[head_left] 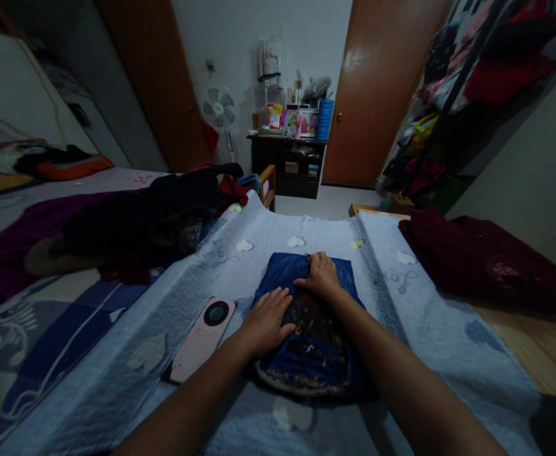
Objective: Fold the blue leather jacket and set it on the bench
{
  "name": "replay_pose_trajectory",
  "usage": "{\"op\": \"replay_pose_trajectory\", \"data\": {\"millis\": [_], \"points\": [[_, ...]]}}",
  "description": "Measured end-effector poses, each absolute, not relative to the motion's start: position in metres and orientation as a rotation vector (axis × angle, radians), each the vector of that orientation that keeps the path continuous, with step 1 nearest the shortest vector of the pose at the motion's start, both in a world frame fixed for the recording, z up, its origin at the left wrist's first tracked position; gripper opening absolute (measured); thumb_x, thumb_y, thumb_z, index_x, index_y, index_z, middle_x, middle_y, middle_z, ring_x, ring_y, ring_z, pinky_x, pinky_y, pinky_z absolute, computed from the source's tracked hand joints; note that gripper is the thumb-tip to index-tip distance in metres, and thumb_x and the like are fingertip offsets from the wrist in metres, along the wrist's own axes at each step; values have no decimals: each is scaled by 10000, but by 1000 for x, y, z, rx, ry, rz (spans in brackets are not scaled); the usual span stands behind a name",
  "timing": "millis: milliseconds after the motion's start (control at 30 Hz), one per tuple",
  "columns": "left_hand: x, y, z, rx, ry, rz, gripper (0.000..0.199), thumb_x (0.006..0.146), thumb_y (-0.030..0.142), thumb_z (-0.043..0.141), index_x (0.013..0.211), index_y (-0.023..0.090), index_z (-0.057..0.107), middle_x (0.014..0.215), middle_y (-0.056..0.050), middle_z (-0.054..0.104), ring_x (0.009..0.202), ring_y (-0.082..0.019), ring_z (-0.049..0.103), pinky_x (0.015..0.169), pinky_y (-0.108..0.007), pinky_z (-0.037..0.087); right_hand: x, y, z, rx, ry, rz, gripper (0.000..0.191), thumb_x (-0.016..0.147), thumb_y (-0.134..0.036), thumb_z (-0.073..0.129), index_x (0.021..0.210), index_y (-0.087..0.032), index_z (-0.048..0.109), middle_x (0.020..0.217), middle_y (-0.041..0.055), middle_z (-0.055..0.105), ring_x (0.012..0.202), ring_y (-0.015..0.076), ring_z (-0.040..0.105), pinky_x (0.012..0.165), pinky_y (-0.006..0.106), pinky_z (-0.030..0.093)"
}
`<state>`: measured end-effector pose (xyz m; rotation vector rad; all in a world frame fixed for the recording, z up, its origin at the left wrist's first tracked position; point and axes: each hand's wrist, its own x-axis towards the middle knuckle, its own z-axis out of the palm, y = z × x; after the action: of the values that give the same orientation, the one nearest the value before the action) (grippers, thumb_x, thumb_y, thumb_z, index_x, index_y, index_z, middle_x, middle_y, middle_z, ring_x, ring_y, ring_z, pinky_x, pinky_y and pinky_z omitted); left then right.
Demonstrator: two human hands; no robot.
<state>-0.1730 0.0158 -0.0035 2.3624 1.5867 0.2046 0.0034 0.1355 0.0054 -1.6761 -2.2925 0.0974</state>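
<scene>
A folded blue garment [282, 269] with a dark, shiny decorated patch lies on the light blue patterned cloth in front of me. My left hand [268, 320] rests on its left side, palm down with the fingers spread. Farther up, near the garment's top edge, my right hand [320, 275] lies on it with the fingers slightly bent and apart. Neither hand visibly grips the fabric. To the left of the garment is a pink phone [202, 342], face down, with a round black camera ring.
A dark red folded garment [487, 263] sits at the right on a wooden surface [534, 342]. Piled dark clothes [130, 221] lie at the left. Beyond the cloth stand a wooden chair [268, 183], a fan [220, 107] and a dark cabinet [282, 183].
</scene>
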Motion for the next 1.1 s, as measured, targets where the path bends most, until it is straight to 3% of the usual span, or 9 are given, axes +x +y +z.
{"op": "replay_pose_trajectory", "data": {"millis": [233,367,467,533,600,800,1100], "points": [[-172,14,8,2281,1576,169,643,861,425,551,1432,159,423,1568,-120,298,1460,-275,228,1194,-453,180,17,159,1,-1663,-2228,221,357,737,-343,724,991,-193,523,1074,104,561,1021,268,525,825,348,402],[-178,20,17,2244,1507,192,634,846,444,583,1400,161,465,1548,-125,342,1447,-291,259,1176,-458,221,24,169,0,-1582,-2142,373,379,739,-310,712,1047,-185,529,1039,87,597,973,237,551,818,332,412],[-185,35,29,2201,1416,279,467,882,478,532,1254,201,594,1409,-104,538,1327,-286,458,1087,-424,363,39,184,6,-1468,-2005,656,332,800,-360,647,1066,-182,558,942,48,635,852,187,582,770,297,429],[-190,51,36,2158,1398,393,375,923,468,464,1141,223,646,1221,-75,667,1145,-248,604,974,-370,454,54,198,12,-1440,-1884,778,203,828,-362,602,926,-185,618,864,31,644,807,172,579,756,281,427],[-194,69,40,2114,1453,551,357,936,450,436,1110,226,652,1097,-58,706,1016,-223,651,897,-338,485,72,213,16,-1482,-1714,876,155,812,-329,609,764,-184,636,808,29,642,796,168,569,745,268,422],[-203,136,22,2123,1560,898,358,875,435,493,1079,192,659,1175,-84,665,1147,-250,577,1036,-384,404,108,248,6,-1602,-1350,1169,171,818,-254,575,674,-161,589,710,45,623,645,134,567,591,230,442],[-214,212,-33,1948,1605,752,405,880,437,399,1044,170,655,1101,-86,679,1070,-235,612,974,-358,450,118,289,-25,-1557,-1042,1462,104,751,-170,609,732,-191,508,695,70,604,648,190,636,597,321,551]]}}
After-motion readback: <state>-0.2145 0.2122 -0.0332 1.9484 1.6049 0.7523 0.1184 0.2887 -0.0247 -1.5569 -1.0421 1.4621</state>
